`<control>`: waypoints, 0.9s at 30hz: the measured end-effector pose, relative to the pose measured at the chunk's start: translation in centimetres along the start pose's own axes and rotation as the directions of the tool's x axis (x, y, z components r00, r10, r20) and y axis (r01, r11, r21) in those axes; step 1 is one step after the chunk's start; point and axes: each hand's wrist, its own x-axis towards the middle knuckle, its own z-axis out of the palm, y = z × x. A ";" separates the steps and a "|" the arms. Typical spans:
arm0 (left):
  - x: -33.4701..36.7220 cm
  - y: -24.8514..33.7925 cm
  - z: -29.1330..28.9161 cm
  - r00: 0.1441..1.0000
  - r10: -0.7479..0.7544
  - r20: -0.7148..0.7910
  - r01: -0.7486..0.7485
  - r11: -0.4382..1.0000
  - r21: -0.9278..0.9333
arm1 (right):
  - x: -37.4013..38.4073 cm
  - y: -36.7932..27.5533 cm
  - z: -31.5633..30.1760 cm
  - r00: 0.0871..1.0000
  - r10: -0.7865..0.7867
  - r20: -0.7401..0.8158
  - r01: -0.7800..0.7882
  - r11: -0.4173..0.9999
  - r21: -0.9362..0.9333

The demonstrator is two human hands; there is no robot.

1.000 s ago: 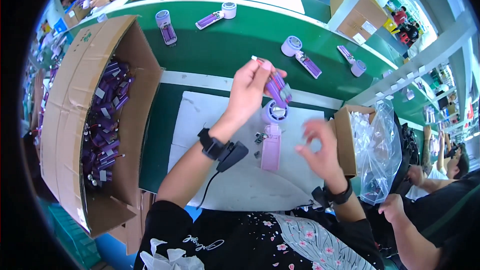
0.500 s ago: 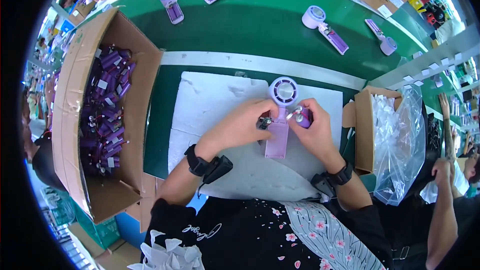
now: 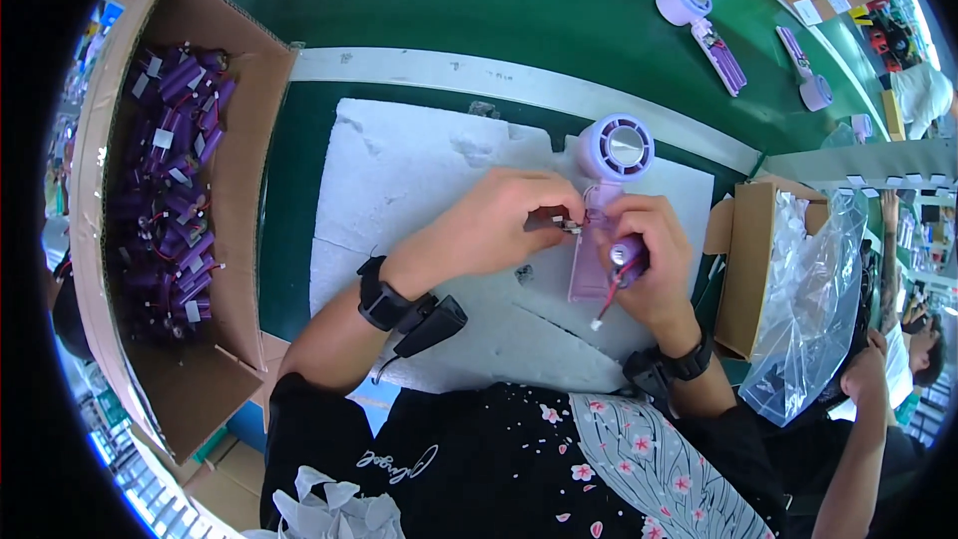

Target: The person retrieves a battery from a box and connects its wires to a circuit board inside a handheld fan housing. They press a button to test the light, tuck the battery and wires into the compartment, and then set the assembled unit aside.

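A lilac handheld fan [image 3: 616,148] lies on the white foam board, its round head away from me and its open, tray-like handle [image 3: 587,274] toward me. At the handle's left edge, my left hand [image 3: 494,220] is closed, fingertips pinching a small circuit board [image 3: 567,226] with fine wires; the fingers partly hide it. My right hand [image 3: 661,255] is wrapped round a purple cylindrical battery [image 3: 629,251] above the handle's right side. Red and dark leads hang from the battery, ending in a small white plug [image 3: 596,324]. My right fingertips reach the upper handle.
An open cardboard box [image 3: 239,240] of purple batteries stands at left. To the right is a smaller carton [image 3: 748,269] with a clear plastic bag [image 3: 798,339] of white pieces. Beyond a pale rail [image 3: 449,70], more fans [image 3: 685,2] lie on the green surface.
The view has shifted, and the fan now slants. My right hand has turned the battery, so its leads and plug hang toward me. My left hand has drawn the circuit board beside the upper handle.
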 end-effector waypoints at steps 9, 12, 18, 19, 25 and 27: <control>-0.2 0.2 0.6 0.998 0.060 -0.008 -0.059 0.998 0.012 | -0.2 0.2 0.5 0.998 -0.043 0.054 0.047 0.996 -0.077; -0.1 0.3 0.3 0.999 0.054 -0.006 -0.054 0.998 0.024 | 0.1 0.2 0.3 0.997 -0.043 0.067 0.049 0.996 -0.077; 0.0 0.5 0.2 0.999 0.053 -0.002 -0.053 0.998 0.034 | 0.6 -0.7 0.1 0.996 -0.014 0.084 0.022 0.995 -0.098; -0.1 0.5 0.2 0.999 0.049 -0.001 -0.049 0.998 0.035 | 0.6 -0.7 0.1 0.997 -0.017 0.078 0.025 0.995 -0.093; -0.1 0.8 0.1 0.998 0.068 -0.014 -0.067 0.997 0.042 | 0.6 -0.5 -0.1 0.998 -0.025 0.060 0.029 0.998 -0.061; -0.1 0.9 0.1 0.999 0.045 -0.017 -0.044 0.999 0.025 | 0.7 -0.6 -0.2 0.996 -0.019 0.084 0.025 0.998 -0.064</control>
